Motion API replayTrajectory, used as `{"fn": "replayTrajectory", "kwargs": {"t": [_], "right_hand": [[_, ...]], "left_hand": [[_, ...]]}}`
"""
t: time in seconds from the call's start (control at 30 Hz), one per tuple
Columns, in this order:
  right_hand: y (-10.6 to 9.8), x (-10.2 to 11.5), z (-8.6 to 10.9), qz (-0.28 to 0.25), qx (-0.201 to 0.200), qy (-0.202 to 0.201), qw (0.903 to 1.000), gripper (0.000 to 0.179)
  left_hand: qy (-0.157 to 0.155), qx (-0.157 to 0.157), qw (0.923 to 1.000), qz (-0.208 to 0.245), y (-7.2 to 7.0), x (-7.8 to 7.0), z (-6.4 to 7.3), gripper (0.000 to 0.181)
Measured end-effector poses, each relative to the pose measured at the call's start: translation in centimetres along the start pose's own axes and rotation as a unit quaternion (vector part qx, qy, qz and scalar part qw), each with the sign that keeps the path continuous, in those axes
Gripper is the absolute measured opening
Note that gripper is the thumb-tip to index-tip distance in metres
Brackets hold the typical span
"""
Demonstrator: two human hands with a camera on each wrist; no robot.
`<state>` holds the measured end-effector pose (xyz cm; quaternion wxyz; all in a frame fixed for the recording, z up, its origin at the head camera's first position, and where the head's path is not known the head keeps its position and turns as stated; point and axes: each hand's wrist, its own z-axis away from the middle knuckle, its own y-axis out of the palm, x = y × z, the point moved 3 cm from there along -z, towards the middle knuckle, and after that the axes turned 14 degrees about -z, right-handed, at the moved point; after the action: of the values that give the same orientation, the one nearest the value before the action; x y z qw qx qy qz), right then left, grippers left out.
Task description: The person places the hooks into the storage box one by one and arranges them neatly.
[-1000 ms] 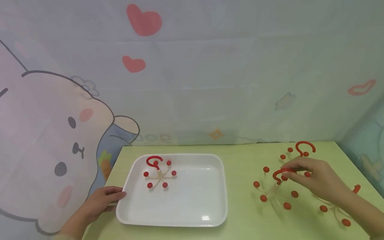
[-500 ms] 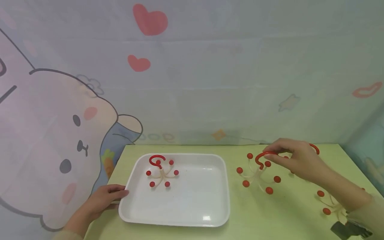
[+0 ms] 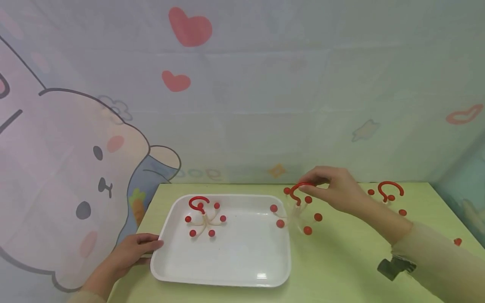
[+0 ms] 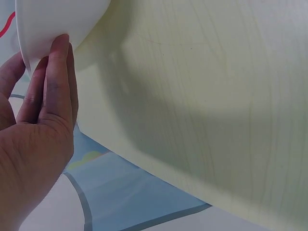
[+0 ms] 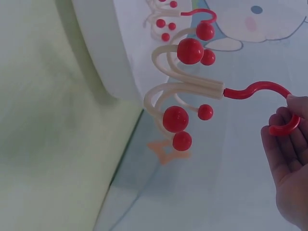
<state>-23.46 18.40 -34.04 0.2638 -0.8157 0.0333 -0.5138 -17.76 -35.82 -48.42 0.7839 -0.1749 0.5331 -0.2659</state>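
Note:
My right hand (image 3: pixel 335 189) pinches the red hook of a multi-arm hanger (image 5: pixel 202 89), between thumb and fingers. Cream arms curve up from its stem to red ball tips. Held in the air, it overlaps the right rim of the white tray (image 3: pixel 242 261) in the head view. My left hand (image 3: pixel 130 254) grips the tray's left rim, thumb on top and fingers against the outer wall; the left wrist view shows these fingers (image 4: pixel 57 72) on the tray wall. A second such hanger (image 3: pixel 205 219) stands in the tray's back left part, its hook upward.
Another hanger with a red hook (image 3: pixel 385 198) stands at the table's back right, partly behind the right forearm. A red tip (image 3: pixel 457 242) shows beyond the right sleeve. The light green table (image 3: pixel 352 261) ends at a printed cloth (image 3: pixel 250 126) behind it.
My right hand has carried the hanger leftward from the right side of the table to the tray's right edge. My left hand keeps its grip on the rim. The head view shifted slightly.

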Motion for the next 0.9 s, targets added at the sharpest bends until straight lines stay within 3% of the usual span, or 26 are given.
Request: {"fn": "replayTrajectory", "kwargs": {"t": [0.33,0.67,0.9], "right_hand": [[4.0,0.3,-2.9,-0.023,0.031,-0.019,0.9991,0.012],[7.8,0.3,-4.3,-0.036,0.064,-0.076,0.9944,0.013],[9.8,-0.3,-5.0,-0.041,0.084,-0.063,0.9936,0.013]], "left_hand": [[0.002,0.0,1.0,0.002,0.0,0.1,0.0,0.045],[0.001,-0.005,1.0,0.005,0.0,0.1,0.0,0.045],[0.002,-0.006,0.9999,0.009,0.1,0.2,0.0,0.045]]}}
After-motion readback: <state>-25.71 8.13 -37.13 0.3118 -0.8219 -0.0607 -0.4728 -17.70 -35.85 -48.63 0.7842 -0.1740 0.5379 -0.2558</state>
